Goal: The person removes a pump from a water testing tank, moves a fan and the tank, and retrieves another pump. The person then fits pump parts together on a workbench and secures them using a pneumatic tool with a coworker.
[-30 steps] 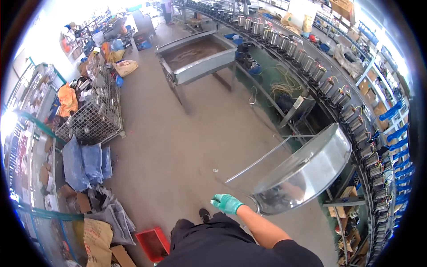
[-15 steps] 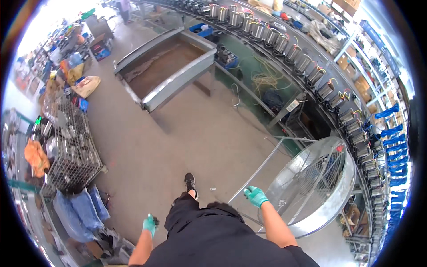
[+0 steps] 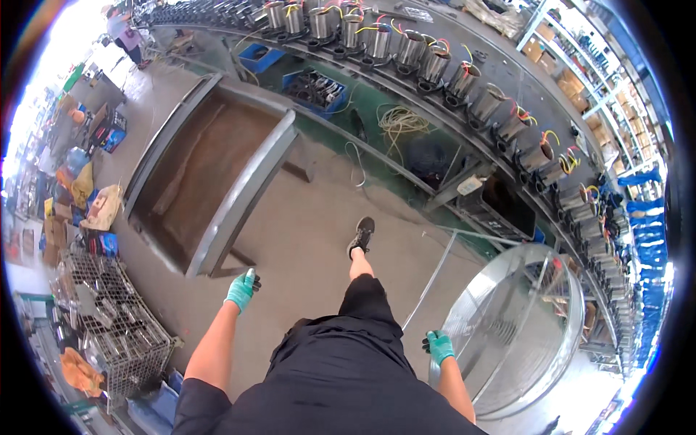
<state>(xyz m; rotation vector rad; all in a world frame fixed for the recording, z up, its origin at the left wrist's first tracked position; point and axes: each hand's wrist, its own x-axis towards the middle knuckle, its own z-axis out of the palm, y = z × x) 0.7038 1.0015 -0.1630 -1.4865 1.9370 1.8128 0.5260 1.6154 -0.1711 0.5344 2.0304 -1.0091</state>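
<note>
My left hand (image 3: 242, 289), in a green glove with dark fingertips, hangs in front of me just off the near corner of a metal-rimmed table (image 3: 210, 230) with a brown, recessed top. Its thumb is apart from the loosely bent fingers, and nothing is in it. My right hand (image 3: 439, 346), gloved alike, hangs lower at my right side with fingers loosely bent and holds nothing. Close beside it stands a large round fan guard of wire mesh (image 3: 500, 330) with a wide metal rim. I cannot tell whether the hand touches that rim.
A curved bench carries a row of metal motor cylinders (image 3: 435, 64) with coloured wires. Below it lie blue bins (image 3: 313, 90) and a coil of pale cable (image 3: 402, 122). At left stands a wire cage (image 3: 119, 319) of metal parts. A person (image 3: 125, 32) stands at the far left.
I have stepped forward, so the table and bench are nearer. My left hand has swung up and forward; my right hand has dropped back lower. One foot is now farther ahead.
</note>
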